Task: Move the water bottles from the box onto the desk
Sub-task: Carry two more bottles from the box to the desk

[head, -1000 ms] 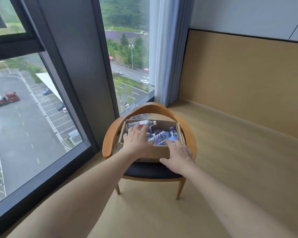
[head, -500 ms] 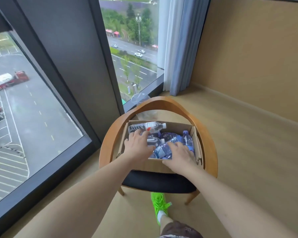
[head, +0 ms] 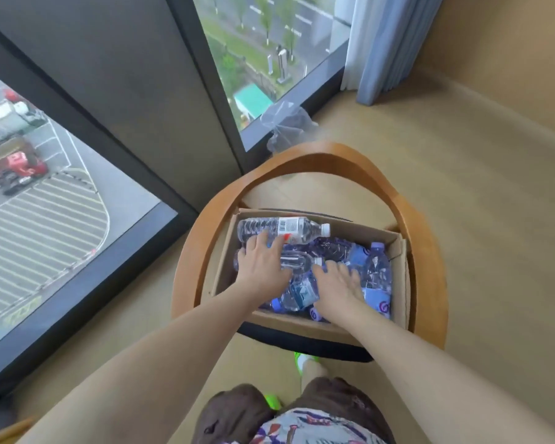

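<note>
Both hands reach into the cardboard box [head: 394, 248] on the chair [head: 430, 238]: left hand [head: 263, 267] and right hand [head: 340, 288] lie flat, fingers extended, on the water bottles [head: 305, 291] inside, grasping none.

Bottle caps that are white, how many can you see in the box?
2. One is on the long clear bottle along the far wall, its cap pointing right. A smaller one sits between both hands. Others may be hidden.
</note>
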{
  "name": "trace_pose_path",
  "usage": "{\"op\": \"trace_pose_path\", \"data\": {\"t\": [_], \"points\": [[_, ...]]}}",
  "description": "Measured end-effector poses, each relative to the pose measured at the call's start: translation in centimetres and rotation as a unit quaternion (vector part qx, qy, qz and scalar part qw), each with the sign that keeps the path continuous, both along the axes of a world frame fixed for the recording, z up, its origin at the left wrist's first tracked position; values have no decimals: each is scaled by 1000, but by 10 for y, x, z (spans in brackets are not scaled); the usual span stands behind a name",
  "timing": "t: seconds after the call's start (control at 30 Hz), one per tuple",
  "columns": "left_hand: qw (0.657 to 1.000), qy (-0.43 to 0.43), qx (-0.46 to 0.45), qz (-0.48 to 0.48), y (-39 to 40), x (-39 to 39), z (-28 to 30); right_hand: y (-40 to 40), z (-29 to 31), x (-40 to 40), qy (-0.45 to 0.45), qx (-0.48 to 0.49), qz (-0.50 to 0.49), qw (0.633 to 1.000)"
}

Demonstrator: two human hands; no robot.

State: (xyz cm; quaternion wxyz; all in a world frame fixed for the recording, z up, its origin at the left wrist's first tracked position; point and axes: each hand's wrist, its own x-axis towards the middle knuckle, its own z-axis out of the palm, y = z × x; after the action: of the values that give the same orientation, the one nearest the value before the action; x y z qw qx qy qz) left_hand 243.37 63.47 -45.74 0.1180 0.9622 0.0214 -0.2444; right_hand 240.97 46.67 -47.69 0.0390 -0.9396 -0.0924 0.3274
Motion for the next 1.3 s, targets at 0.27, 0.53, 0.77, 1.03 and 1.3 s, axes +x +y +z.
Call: {"op": "trace_pose_path", "data": {"t": [0.27,0.53,0.77,1.03,1.3], "points": [[998,-34,-4,-55,0,50,-37,11,-43,17,1,-17,131,991],[993,-92,24,-64,-6,66,-63,20,-60,14,-43,-53,152,986],[992,-93,19,-77,-6,48,-74,14,-65,12,-74,-32,148,986],[996,-18,4,-92,5,53,-56,6,-50,15,-37,12,126,991],[991,-86,-98,-7,30,39,1,24,-14,20,-63,148,20,987]]}}
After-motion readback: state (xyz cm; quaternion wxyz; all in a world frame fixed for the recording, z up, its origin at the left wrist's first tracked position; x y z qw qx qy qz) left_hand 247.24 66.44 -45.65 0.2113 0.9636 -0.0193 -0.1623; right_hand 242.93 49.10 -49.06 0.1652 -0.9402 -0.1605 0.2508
